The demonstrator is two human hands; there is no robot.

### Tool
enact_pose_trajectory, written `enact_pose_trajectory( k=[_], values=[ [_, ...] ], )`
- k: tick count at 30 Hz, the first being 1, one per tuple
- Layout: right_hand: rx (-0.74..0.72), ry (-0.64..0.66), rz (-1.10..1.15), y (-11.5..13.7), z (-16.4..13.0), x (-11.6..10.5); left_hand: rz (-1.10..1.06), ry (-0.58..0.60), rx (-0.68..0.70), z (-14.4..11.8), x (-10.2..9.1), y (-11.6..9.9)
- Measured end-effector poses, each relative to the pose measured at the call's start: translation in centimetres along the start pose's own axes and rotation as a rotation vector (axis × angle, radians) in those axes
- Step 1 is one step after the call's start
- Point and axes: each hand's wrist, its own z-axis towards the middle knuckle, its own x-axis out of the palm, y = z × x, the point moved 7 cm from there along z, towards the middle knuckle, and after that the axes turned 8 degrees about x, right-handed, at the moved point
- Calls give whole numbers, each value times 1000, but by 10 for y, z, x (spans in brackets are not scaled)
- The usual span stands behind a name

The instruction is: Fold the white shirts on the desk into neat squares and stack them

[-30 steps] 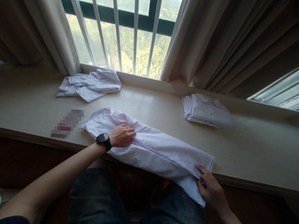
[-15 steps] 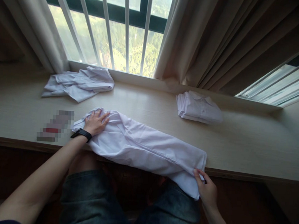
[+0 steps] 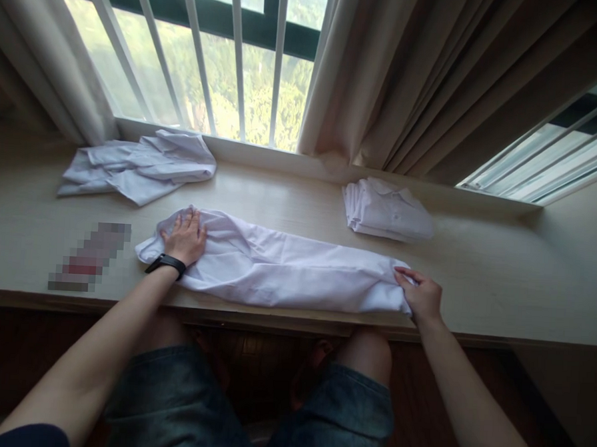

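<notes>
The shirt lies along the near edge of the sill as a long narrow band — sides apparently already folded in, the lengthwise fold not yet made. The left hand presses flat with fingers spread on its left end; the right hand pinches the right end. Toward the back edge lie a folded shirt and a crumpled one — by the look of it, one done and one left.
</notes>
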Motion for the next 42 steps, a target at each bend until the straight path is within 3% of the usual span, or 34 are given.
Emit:
enact_pose_trajectory(
  k=[4, 7, 9, 11, 14, 17, 22, 24, 27, 29, 32, 35, 38, 40, 42],
  values=[
    [64, 276, -148, -18, 61, 13, 31, 76, -76, 9, 2, -6],
    [-111, 203, -455, -24, 74, 4, 83, 66, -42, -1, -9, -23],
    [-330, 47, -589, -12, 61, 2, 79, -12, 65, -16, -24, -48],
    [-536, -18, -614, 2, 33, 13, 8, -49, 250, -34, -33, -86],
    [-664, 89, -701, 7, -10, 48, -127, -30, 586, -65, -31, -146],
    [-615, 243, -811, -7, -30, 74, -165, 7, 821, -87, -11, -179],
    [-543, 264, -797, -35, -16, 71, -151, 66, 853, -96, 26, -177],
    [-540, 273, -775, -40, -11, 66, -174, 61, 850, -97, 27, -173],
    [-513, 279, -748, -37, -12, 62, -247, 21, 821, -90, 12, -160],
    [-501, 181, -691, -14, -21, 63, -264, -67, 743, -79, -6, -140],
    [-590, 32, -472, 57, -60, 88, -185, -190, 618, -59, -24, -106],
    [-742, 169, -310, 152, -123, 160, -88, -204, 554, -43, -17, -87],
    [-758, 256, -363, 232, -171, 241, -59, -168, 504, -35, 4, -81],
    [-727, 283, -467, 267, -187, 286, -70, -169, 462, -35, 15, -79],
    [-692, 315, -596, 285, -189, 319, -81, -200, 439, -37, 17, -77]
  ],
)
